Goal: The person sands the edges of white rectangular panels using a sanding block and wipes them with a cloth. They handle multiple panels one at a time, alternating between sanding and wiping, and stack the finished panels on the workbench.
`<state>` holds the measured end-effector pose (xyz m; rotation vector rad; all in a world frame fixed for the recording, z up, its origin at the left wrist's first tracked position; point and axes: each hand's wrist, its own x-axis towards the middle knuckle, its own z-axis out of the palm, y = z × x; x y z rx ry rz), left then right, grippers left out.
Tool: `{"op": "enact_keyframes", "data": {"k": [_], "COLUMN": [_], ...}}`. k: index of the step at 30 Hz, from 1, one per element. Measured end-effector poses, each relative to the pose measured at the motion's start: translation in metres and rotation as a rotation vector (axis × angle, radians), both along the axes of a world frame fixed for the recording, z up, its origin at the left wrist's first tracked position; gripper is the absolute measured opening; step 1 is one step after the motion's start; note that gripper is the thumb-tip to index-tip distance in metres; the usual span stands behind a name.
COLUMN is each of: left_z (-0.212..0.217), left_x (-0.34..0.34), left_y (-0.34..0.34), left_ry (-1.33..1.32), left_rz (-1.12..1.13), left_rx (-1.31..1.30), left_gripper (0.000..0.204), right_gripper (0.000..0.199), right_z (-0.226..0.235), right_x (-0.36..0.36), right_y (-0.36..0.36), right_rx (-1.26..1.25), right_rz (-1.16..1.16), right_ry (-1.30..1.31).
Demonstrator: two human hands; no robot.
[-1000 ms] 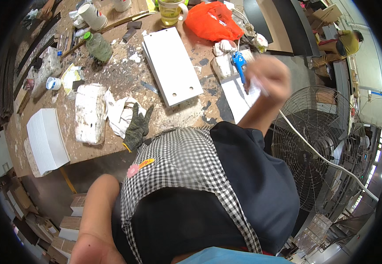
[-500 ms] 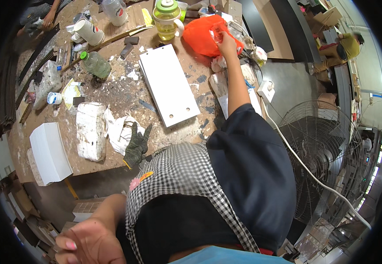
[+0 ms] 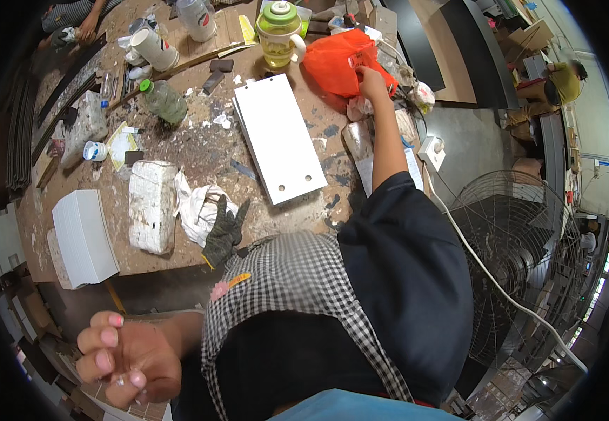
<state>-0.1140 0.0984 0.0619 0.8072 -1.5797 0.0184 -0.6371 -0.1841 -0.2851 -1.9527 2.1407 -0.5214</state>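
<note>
My right hand (image 3: 373,83) reaches to the far right of the workbench, its fingers closed on the crumpled orange plastic bag (image 3: 336,62); the fingertips partly hide in its folds. Low at the left, away from the bench, my left hand (image 3: 136,358) is palm up with loosely curled, separated fingers. Its palm looks bare, though tiny pale specks near the fingertips are too small to name. Between bench edge and bag lies a stack of white panels (image 3: 276,133), the top one with two round holes at its near end.
A green-lidded jug (image 3: 278,38) stands beside the bag. Leftward are a green-capped bottle (image 3: 164,103), a wrapped white block (image 3: 151,207), a dark glove (image 3: 224,235) and stacked white strips (image 3: 85,235). A cable (image 3: 473,245) runs past a wire-caged fan (image 3: 515,259). Another person's hand (image 3: 88,28) is far left.
My left hand has risen slightly, its fingers now more visible and curled. My right hand stays at the orange bag, its fingers shifted a little. The whole view has shifted slightly.
</note>
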Motion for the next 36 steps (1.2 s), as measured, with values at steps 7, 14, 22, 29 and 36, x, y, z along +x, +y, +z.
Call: {"op": "enact_keyframes", "data": {"k": [7, 14, 22, 29, 36], "left_z": [-0.013, -0.028, -0.032, -0.034, -0.036], "left_x": [0.014, 0.021, 0.018, 0.013, 0.017], "left_y": [0.004, 0.009, 0.012, 0.016, 0.019], "left_ry": [0.027, 0.122, 0.129, 0.138, 0.161], "left_rz": [0.033, 0.055, -0.047, 0.132, 0.122], "left_rx": [0.069, 0.186, 0.246, 0.259, 0.284], "left_gripper": [0.022, 0.021, 0.025, 0.022, 0.021], "right_gripper": [0.024, 0.03, 0.032, 0.019, 0.017], "right_z": [-0.014, -0.003, -0.024, 0.01, -0.01], "right_x": [0.001, 0.017, 0.013, 0.032, 0.03], "right_y": [-0.008, -0.013, -0.035, -0.056, -0.038], "right_rx": [-0.122, 0.191, 0.338, 0.517, 0.147], "right_rz": [0.165, 0.394, 0.429, 0.281, 0.254], "right_ry": [0.142, 0.43, 0.633, 0.409, 0.28]}}
